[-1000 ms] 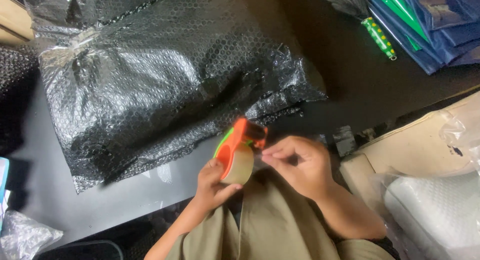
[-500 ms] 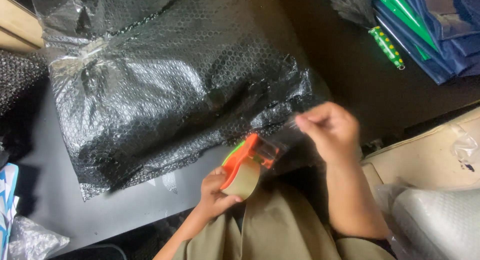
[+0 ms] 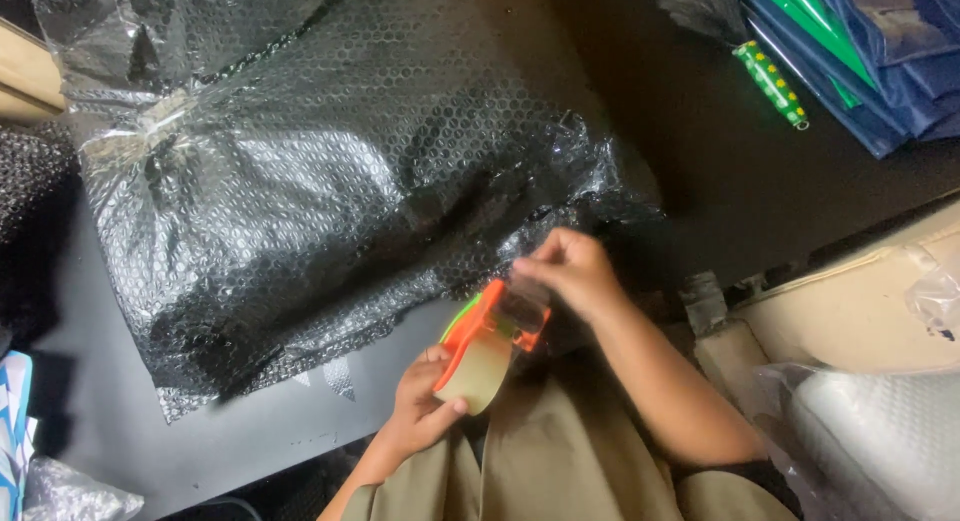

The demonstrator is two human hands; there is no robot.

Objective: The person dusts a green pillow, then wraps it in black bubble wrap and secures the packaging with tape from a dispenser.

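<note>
My left hand (image 3: 420,406) grips an orange and green tape dispenser (image 3: 487,333) with a roll of clear tape, held just off the near edge of the dark table (image 3: 230,421). My right hand (image 3: 572,271) pinches the free end of the tape strip right above the dispenser's cutter. Behind both hands lies a large parcel wrapped in black bubble wrap (image 3: 320,171), filling most of the table.
A blue bag with green parts (image 3: 860,51) sits at the far right corner. A cardboard box (image 3: 850,301) and a white bubble-wrapped bundle (image 3: 880,441) stand at the right. More bubble wrap (image 3: 70,496) lies at the lower left.
My right hand pulled a strip of tape out up and to the right, then came back down to the dispenser's cutter. The left hand stayed in place with the dispenser.
</note>
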